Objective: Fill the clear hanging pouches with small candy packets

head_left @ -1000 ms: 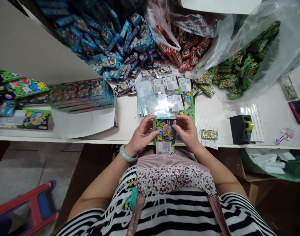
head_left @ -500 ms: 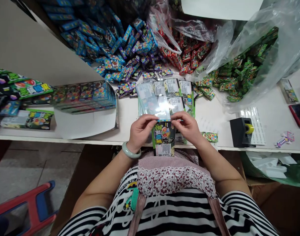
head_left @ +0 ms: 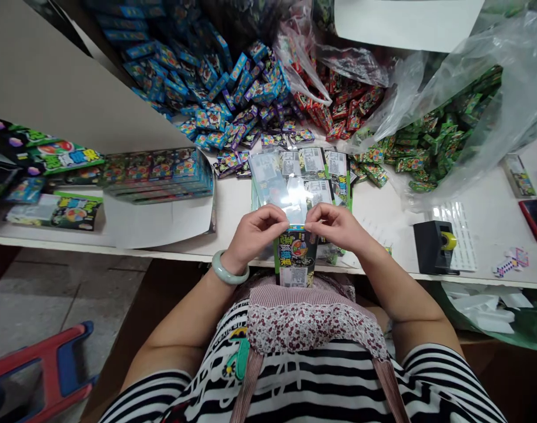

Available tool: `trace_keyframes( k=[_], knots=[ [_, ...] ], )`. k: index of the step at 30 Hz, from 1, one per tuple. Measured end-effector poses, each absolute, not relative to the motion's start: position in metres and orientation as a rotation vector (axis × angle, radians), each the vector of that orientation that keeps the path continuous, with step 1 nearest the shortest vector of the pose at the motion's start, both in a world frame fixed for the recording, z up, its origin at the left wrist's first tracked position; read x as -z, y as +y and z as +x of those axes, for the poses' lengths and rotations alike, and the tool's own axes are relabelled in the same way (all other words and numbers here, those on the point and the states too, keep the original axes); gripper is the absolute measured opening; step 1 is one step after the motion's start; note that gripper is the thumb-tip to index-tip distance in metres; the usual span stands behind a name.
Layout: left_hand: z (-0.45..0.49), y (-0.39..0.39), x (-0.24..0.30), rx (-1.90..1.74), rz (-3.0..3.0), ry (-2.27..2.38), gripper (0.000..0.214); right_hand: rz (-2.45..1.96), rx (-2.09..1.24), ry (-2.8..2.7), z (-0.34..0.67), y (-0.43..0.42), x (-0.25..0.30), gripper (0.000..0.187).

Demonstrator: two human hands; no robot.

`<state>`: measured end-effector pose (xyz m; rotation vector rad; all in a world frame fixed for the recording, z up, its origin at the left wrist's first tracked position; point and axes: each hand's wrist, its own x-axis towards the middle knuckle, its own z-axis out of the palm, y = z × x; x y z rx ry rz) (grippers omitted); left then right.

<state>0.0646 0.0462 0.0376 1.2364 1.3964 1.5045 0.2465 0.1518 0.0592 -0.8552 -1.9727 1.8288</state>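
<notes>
In front of my apron is a black-and-green printed candy bag (head_left: 298, 252), its clear plastic part (head_left: 290, 197) reaching away from me over the table. My left hand (head_left: 264, 228) is closed, pinching the bag's upper left edge between thumb and fingers. On the opposite corner my right hand (head_left: 334, 228) makes a matching pinch. A thin blue printed strip shows between the fingertips. Beneath and beyond lie several more printed bags (head_left: 338, 163) in an overlapping stack.
Heaps of small blue boxes (head_left: 211, 120), red packets (head_left: 354, 108) and green packets (head_left: 445, 138) line the back, the green ones in clear plastic. A black tape dispenser (head_left: 431, 247) stands right. Stacked display boxes (head_left: 158, 173) sit left. A red-and-blue stool (head_left: 43, 364) is on the floor.
My hands have drawn slightly toward me with the bag and remain pinched at its edge. My right forearm now covers most of a small green packet beside it. The view has shifted slightly.
</notes>
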Motion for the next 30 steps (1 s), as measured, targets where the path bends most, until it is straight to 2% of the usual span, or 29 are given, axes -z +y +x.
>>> trace_keyframes(
  k=[2,9,17,20,23,27,30],
  knots=[
    [0.061,0.041,-0.036,-1.472,1.316,1.333,0.021,-0.786,-1.798,-2.033,0.251,0.150,-0.062,0.023],
    [0.059,0.031,-0.021,-1.462,1.348,1.282,0.015,-0.624,-1.289,-2.236,0.264,0.134,-0.050,0.005],
    [0.065,0.037,-0.017,-1.412,1.384,1.325,0.014,-0.767,-1.170,-2.085,0.258,0.116,-0.029,0.009],
    [0.064,0.040,-0.008,-1.441,1.328,1.488,0.013,-0.787,-1.240,-2.072,0.273,0.118,-0.018,0.024],
    [0.060,0.045,0.003,-1.488,1.219,1.653,0.015,-1.026,-1.197,-1.959,0.320,0.140,-0.001,0.036],
    [0.057,0.052,0.004,-1.498,1.175,1.744,0.014,-1.667,-0.772,-1.875,0.404,0.182,0.021,0.024],
    [0.061,0.056,-0.001,-1.474,1.192,1.759,0.015,-1.855,-0.674,-1.930,0.437,0.205,0.033,0.019]
  ],
)
